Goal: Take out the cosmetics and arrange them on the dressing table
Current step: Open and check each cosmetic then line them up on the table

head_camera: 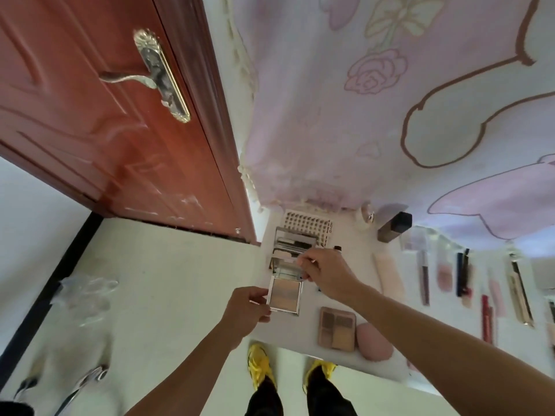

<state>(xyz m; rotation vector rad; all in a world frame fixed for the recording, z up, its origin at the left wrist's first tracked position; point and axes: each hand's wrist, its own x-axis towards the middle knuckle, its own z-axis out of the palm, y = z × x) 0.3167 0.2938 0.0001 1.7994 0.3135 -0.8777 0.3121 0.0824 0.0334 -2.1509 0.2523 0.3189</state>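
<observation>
Nearest on the white surface (pixel 357 250) lie a round pink make-up sponge (pixel 374 342) and, just beside it, a flat brown eyeshadow palette (pixel 337 328). A little farther, at the left edge of the surface, is the square silver-rimmed powder compact (pixel 285 297), open, with a beige pan. The left hand (pixel 246 310) grips its left side with curled fingers. The right hand (pixel 327 274) pinches at the top of its raised mirrored lid, though the blur hides the exact contact. I judge the powder compact to be light and stiff, with smooth, rather slippery metal sides. The pressed powder and the mirror are fragile and the hinge is weak, so it is best held by the base rim on two opposite sides, not by the lid. Behind it stands a white perforated tray (pixel 309 225), farther right a dark square bottle (pixel 395 226), and along the right a row of slim tubes and pens (pixel 462 274).
</observation>
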